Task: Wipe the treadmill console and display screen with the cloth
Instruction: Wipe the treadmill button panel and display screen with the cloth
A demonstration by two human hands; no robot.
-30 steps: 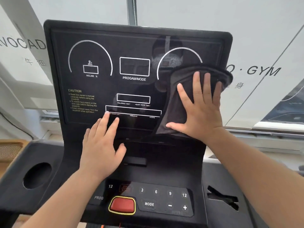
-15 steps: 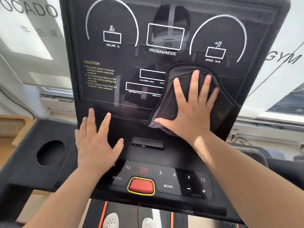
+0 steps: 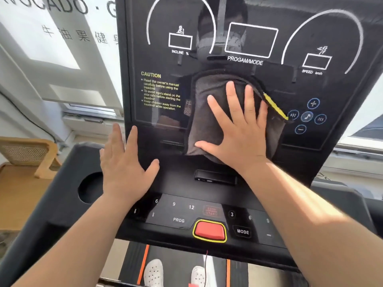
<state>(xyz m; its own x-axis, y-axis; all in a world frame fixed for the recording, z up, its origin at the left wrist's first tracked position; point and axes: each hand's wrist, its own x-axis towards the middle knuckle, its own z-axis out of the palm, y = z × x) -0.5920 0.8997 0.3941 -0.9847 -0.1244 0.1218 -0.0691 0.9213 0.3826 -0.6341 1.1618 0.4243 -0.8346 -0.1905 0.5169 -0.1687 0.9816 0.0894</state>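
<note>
The black treadmill display screen [image 3: 323, 34] stands upright ahead, printed with white dials and yellow caution text. A dark grey cloth [image 3: 204, 112] with a yellow tag lies flat against the lower middle of the screen. My right hand [image 3: 238, 131] presses on the cloth with fingers spread. My left hand [image 3: 124, 164] rests flat and empty on the lower left edge of the screen, fingers apart. Below both hands is the console button panel [image 3: 182, 212] with a red stop button [image 3: 209, 231].
A round cup holder [image 3: 90, 187] sits in the console's left wing. A small black slot [image 3: 215, 179] lies under the screen. Blue media buttons [image 3: 306, 117] are right of the cloth. White shoes [image 3: 154, 273] stand on the belt below. A wooden chair [image 3: 27, 154] is at far left.
My right hand has slid the cloth from the right side of the screen down and left to its lower middle. My left hand stayed near the lower left edge. The camera moved closer.
</note>
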